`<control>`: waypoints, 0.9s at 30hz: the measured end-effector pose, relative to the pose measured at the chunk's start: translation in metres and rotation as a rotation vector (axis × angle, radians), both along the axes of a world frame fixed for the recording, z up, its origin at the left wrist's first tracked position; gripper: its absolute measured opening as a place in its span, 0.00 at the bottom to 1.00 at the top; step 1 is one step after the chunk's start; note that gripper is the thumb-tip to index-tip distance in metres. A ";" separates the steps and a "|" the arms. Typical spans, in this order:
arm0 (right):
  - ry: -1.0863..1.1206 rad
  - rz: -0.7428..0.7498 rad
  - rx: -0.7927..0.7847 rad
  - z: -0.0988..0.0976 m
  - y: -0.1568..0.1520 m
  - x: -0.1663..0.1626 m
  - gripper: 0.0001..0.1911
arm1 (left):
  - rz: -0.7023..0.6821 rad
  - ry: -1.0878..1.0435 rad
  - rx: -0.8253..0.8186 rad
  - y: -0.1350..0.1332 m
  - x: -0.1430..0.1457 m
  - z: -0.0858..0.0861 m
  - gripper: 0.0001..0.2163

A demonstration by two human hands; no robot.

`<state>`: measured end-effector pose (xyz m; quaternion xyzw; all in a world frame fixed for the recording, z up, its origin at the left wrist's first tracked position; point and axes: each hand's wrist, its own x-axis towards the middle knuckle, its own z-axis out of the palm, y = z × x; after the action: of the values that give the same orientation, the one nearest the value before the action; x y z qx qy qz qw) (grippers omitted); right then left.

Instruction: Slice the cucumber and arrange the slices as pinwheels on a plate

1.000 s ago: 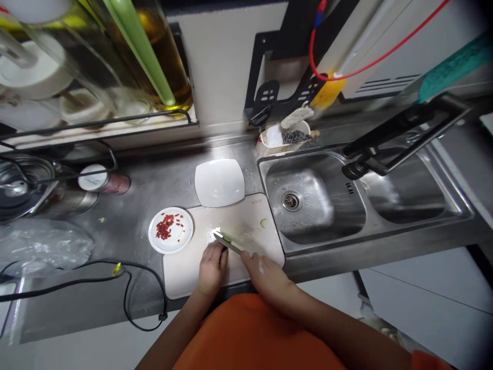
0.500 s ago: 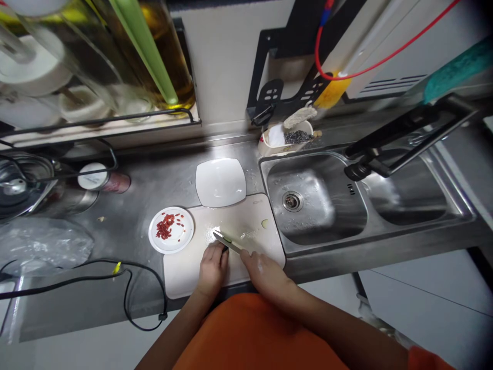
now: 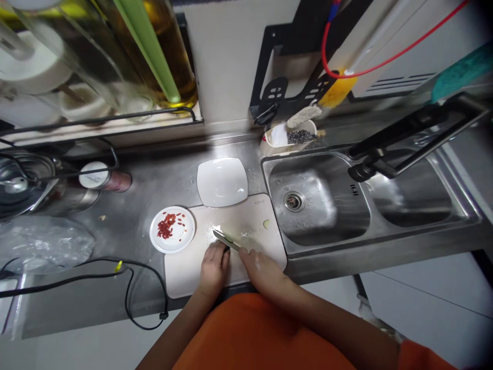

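Readable text: we can make out no word, brand or number.
Cutting board [image 3: 185, 280]: we see a faint mark [image 3: 259, 202] in its far right corner, too small for us to read.
Jar [image 3: 118, 181]: it lies beyond and to the left of the cutting board; we find its pinkish-red side too blurred for any wording.
Caddy [image 3: 283, 150]: behind the cutting board's far right corner, it shows us a small red patch on its left end, unreadable.
Yellow tag [image 3: 118, 266]: left of the cutting board, too small for us to tell any lettering.
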<state>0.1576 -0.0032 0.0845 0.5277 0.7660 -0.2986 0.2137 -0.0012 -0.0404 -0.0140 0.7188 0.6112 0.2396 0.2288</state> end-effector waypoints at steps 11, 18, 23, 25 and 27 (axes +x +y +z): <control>-0.006 -0.023 0.012 -0.019 0.001 -0.006 0.17 | 0.007 0.004 0.013 0.000 0.000 -0.001 0.12; 0.037 -0.042 0.036 -0.029 -0.004 0.007 0.18 | 0.015 0.004 -0.001 -0.002 0.000 0.001 0.12; 0.004 -0.039 -0.017 -0.008 -0.012 0.017 0.19 | 0.019 0.000 -0.018 -0.001 -0.001 0.002 0.11; -0.019 -0.028 -0.026 0.002 -0.016 0.018 0.20 | 0.023 -0.001 -0.026 -0.001 -0.001 0.003 0.10; -0.041 -0.027 -0.046 0.010 -0.019 0.018 0.19 | 0.022 0.006 -0.036 0.000 -0.001 0.003 0.08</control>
<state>0.1753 -0.0219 0.0940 0.5391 0.7470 -0.3082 0.2374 -0.0021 -0.0409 -0.0105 0.7085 0.6239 0.2289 0.2374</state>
